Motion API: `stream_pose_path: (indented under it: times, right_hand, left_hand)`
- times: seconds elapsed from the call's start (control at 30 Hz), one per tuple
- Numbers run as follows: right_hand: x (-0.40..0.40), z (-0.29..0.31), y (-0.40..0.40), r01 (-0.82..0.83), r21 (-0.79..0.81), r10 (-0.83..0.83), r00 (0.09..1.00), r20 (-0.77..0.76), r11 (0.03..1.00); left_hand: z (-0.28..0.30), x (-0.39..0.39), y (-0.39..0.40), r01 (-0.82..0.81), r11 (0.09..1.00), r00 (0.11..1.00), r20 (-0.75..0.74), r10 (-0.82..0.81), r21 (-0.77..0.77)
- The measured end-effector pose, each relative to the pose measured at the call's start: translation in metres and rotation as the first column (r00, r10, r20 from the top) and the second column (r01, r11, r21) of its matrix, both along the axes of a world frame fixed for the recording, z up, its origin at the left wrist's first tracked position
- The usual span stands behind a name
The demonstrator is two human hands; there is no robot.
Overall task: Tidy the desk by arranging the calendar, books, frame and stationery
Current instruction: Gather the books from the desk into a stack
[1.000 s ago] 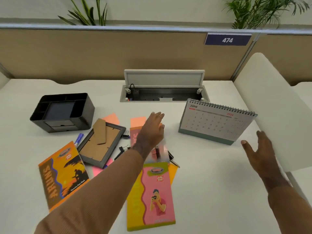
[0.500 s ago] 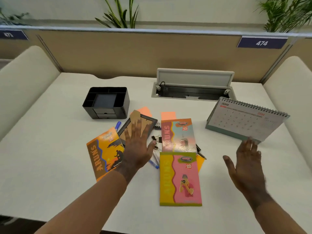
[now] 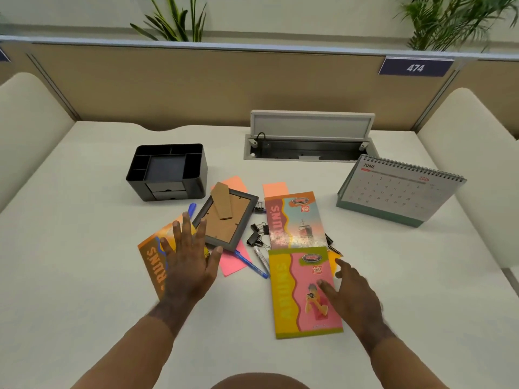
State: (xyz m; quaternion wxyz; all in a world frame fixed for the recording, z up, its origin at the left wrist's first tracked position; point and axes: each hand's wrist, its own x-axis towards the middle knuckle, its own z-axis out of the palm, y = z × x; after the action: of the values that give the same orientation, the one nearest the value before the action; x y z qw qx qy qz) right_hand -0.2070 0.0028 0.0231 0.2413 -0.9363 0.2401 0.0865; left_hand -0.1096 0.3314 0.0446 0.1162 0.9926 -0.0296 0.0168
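My left hand point(image 3: 188, 261) is spread flat over the orange book point(image 3: 153, 259), fingers straight. My right hand point(image 3: 351, 293) reaches over the right edge of the pink-and-yellow book point(image 3: 295, 293) with straight fingers. A third book with a ship picture point(image 3: 295, 220) lies just behind it. The picture frame point(image 3: 227, 220) lies face down between the books. Pens point(image 3: 252, 265), binder clips point(image 3: 257, 234) and pink and orange sticky notes point(image 3: 233, 262) are scattered around them. The desk calendar point(image 3: 398, 189) stands at the right. A black organiser point(image 3: 168, 172) stands at the back left.
An open cable hatch point(image 3: 309, 136) sits in the white desk point(image 3: 84, 248) at the back centre. A tan partition point(image 3: 196, 85) bounds the far edge, with cream side panels point(image 3: 25, 124) left and right. Plants stand behind the partition.
My left hand slid back from the frame onto the orange book. My right hand moved left and down from near the calendar to the pink book. The view tilted down.
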Motion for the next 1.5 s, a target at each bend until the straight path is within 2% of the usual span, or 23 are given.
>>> stream_pose_path:
  times: [0.13,0.27,0.37,0.47,0.53,0.6,0.7,0.73,0.8,0.87,0.97,1.03,1.1,1.17,1.23,1.27,1.3,1.37,1.5]
  right_hand:
    - [0.006,-0.003,0.007,0.078,0.234,-0.051,0.991,-0.122,0.969]
    - [0.012,-0.003,0.004,0.129,0.306,-0.09,0.986,-0.139,0.943]
    - [0.018,-0.001,-0.001,0.168,0.399,-0.124,0.983,-0.134,0.901]
    - [0.019,0.011,-0.006,0.216,0.629,-0.159,0.976,-0.147,0.746]
    - [0.018,0.025,-0.008,0.208,0.739,-0.107,0.977,-0.183,0.641]
    - [0.018,0.038,-0.006,0.183,0.786,-0.057,0.981,-0.186,0.59]
    - [0.023,0.05,0.005,0.165,0.851,-0.067,0.986,-0.152,0.499]
    - [0.026,0.053,0.011,0.156,0.872,-0.077,0.988,-0.136,0.464]
    - [0.032,0.056,0.028,0.14,0.905,-0.096,0.989,-0.111,0.401]
    - [0.039,0.058,0.047,0.121,0.921,-0.102,0.991,-0.089,0.371]
    - [0.048,0.059,0.07,0.09,0.927,-0.089,0.994,-0.061,0.364]
    - [0.053,0.06,0.079,0.064,0.921,-0.061,0.997,-0.044,0.385]
    - [0.06,0.06,0.081,0.028,0.879,-0.028,0.999,-0.017,0.476]
    - [0.073,0.055,0.072,0.0,0.756,-0.07,0.996,0.061,0.654]
    - [0.087,0.046,0.054,-0.006,0.494,-0.096,0.979,0.182,0.869]
    - [0.094,0.041,0.044,-0.002,0.329,-0.066,0.978,0.196,0.944]
    - [0.1,0.036,0.035,0.003,0.187,-0.036,0.985,0.169,0.982]
    - [0.109,0.027,0.023,0.007,-0.005,-0.006,0.997,0.083,1.0]
    - [0.126,0.02,0.021,-0.005,-0.071,0.005,1.0,-0.01,0.997]
  left_hand:
    - [0.0,0.001,0.006,-0.005,0.999,0.999,-0.033,0.003,-0.041]
    - [0.0,0.004,0.007,-0.015,0.998,0.999,-0.046,0.012,-0.054]
    - [0.001,0.005,0.006,-0.015,0.992,0.999,-0.043,0.01,-0.125]
    - [0.0,0.005,0.001,-0.022,0.967,0.997,-0.082,0.001,-0.254]
    - [0.0,0.001,-0.004,-0.017,0.927,0.993,-0.118,-0.03,-0.375]
    - [0.004,-0.006,-0.01,-0.022,0.849,0.986,-0.152,-0.069,-0.527]
    - [0.011,-0.017,-0.018,-0.08,0.712,0.956,-0.257,-0.144,-0.697]
    - [0.014,-0.02,-0.021,-0.138,0.651,0.926,-0.33,-0.181,-0.746]
    - [0.021,-0.026,-0.025,-0.324,0.451,0.825,-0.482,-0.296,-0.831]
    - [0.022,-0.028,-0.024,-0.48,0.269,0.742,-0.55,-0.383,-0.835]
    - [0.019,-0.03,-0.021,-0.545,0.146,0.735,-0.555,-0.389,-0.825]
    - [0.016,-0.03,-0.017,-0.577,0.082,0.739,-0.562,-0.371,-0.813]
    - [0.013,-0.028,-0.011,-0.587,0.043,0.746,-0.561,-0.359,-0.808]
    - [0.012,-0.027,-0.004,-0.577,0.021,0.765,-0.549,-0.337,-0.816]
    - [0.011,-0.028,0.002,-0.571,0.003,0.781,-0.544,-0.306,-0.821]
    - [0.01,-0.028,0.005,-0.568,-0.007,0.788,-0.541,-0.292,-0.823]
    - [0.009,-0.028,0.008,-0.565,-0.019,0.795,-0.538,-0.279,-0.825]
    - [0.009,-0.028,0.013,-0.556,-0.036,0.809,-0.531,-0.251,-0.83]
    - [0.005,-0.03,0.024,-0.555,-0.045,0.821,-0.538,-0.193,-0.83]
